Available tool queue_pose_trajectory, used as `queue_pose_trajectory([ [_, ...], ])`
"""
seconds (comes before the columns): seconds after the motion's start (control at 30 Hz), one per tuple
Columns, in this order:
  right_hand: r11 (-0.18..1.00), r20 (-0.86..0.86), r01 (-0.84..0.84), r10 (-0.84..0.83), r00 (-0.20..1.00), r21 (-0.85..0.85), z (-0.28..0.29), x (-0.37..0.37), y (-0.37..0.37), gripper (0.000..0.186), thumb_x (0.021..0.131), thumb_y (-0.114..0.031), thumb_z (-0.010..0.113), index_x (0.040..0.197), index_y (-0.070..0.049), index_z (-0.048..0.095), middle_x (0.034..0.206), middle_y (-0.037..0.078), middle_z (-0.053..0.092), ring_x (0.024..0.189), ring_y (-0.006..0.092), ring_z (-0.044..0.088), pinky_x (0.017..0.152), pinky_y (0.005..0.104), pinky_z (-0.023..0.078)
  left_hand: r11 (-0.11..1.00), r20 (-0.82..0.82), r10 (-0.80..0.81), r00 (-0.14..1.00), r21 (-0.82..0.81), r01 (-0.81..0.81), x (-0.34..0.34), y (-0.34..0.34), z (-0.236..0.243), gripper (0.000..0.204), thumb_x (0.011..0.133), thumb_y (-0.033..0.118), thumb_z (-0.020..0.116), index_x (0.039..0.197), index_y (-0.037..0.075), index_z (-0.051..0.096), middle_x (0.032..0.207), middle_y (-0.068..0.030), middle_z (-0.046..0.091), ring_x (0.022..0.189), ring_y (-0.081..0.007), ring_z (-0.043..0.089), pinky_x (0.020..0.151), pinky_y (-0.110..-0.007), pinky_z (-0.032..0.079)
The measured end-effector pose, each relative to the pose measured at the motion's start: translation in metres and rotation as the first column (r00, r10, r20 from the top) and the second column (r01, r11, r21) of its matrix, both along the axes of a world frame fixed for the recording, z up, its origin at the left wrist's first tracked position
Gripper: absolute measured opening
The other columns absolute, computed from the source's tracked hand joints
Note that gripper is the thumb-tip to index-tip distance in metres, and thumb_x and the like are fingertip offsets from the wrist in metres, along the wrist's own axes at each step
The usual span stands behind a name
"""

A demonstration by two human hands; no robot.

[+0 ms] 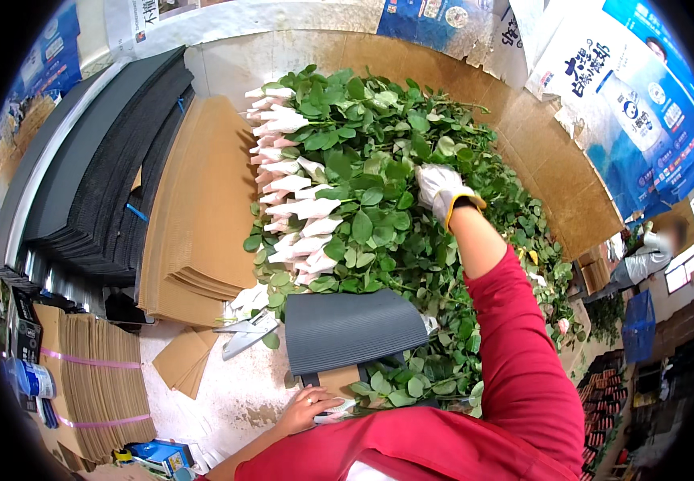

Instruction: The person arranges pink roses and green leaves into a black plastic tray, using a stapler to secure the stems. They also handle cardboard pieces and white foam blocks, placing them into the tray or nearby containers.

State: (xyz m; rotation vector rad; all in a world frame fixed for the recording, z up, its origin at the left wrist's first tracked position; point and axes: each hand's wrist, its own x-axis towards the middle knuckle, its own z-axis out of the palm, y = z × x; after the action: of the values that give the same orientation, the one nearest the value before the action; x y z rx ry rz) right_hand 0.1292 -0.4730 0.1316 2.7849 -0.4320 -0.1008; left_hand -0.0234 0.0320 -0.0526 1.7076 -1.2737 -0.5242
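Note:
My right hand (pixel 441 191), in a white glove with a yellow cuff, reaches into a big pile of leafy rose stems (pixel 371 216). Leaves hide its fingertips, so its grip does not show. White-sleeved flower heads (pixel 287 184) line the pile's left side. Near my body, my bare left hand (pixel 307 410), with a ring, lies with fingers extended on a brown cardboard piece (pixel 339 378), beside a small white wrapped item (pixel 335 410). Just beyond it, a curved dark grey corrugated sheet (pixel 355 327) covers part of the cardboard and stems.
Left of the flowers stand brown cardboard sheets (pixel 198 200) and dark grey sheets (pixel 98 152). A grey tool (pixel 250 335) and loose cardboard pieces (pixel 185 362) lie on the white table. Strapped cardboard (pixel 98 377) stands lower left. Cardboard walls (pixel 547 152) border the pile. Another person (pixel 647 255) is far right.

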Motion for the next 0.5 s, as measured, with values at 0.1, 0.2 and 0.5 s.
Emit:
queue_pose_trajectory([
  [0.1, 0.993, 0.146, -0.010, 0.027, 0.989, -0.120, 0.010, -0.010, 0.016, 0.030, 0.085, -0.008, 0.055, 0.113, -0.008, 0.063, 0.110, 0.015, 0.067, 0.106, 0.0319, 0.064, 0.103, 0.0493, 0.043, 1.000, -0.007, -0.010, 1.000, -0.001, 0.010, 0.003, -0.004, 0.004, 0.045, 0.080, 0.019, 0.075, 0.125, 0.022, 0.066, 0.118, -0.0027, 0.063, 0.118, -0.0268, 0.053, 0.105, -0.041, 0.040],
  [0.2, 0.945, 0.500, -0.050, 0.215, 0.839, -0.323, 0.017, -0.030, 0.025, 0.030, 0.080, -0.007, 0.060, 0.110, -0.010, 0.063, 0.104, 0.011, 0.067, 0.106, 0.0321, 0.063, 0.106, 0.0510, 0.040, 0.999, -0.006, -0.035, 0.999, 0.005, 0.035, 0.003, -0.004, 0.002, 0.046, 0.081, 0.019, 0.075, 0.126, 0.022, 0.066, 0.120, -0.0026, 0.062, 0.119, -0.0265, 0.052, 0.106, -0.041, 0.038],
  [0.5, 0.814, 0.262, -0.556, 0.580, 0.771, -0.167, -0.011, 0.005, 0.146, 0.038, 0.085, -0.015, 0.058, 0.122, -0.011, 0.065, 0.137, 0.008, 0.051, 0.136, 0.0300, 0.037, 0.119, 0.0542, 0.019, 0.999, -0.009, -0.041, 0.999, -0.035, 0.041, -0.002, 0.004, -0.026, 0.043, 0.084, 0.027, 0.076, 0.126, 0.022, 0.066, 0.125, -0.0015, 0.062, 0.126, -0.0269, 0.050, 0.107, -0.044, 0.037],
])
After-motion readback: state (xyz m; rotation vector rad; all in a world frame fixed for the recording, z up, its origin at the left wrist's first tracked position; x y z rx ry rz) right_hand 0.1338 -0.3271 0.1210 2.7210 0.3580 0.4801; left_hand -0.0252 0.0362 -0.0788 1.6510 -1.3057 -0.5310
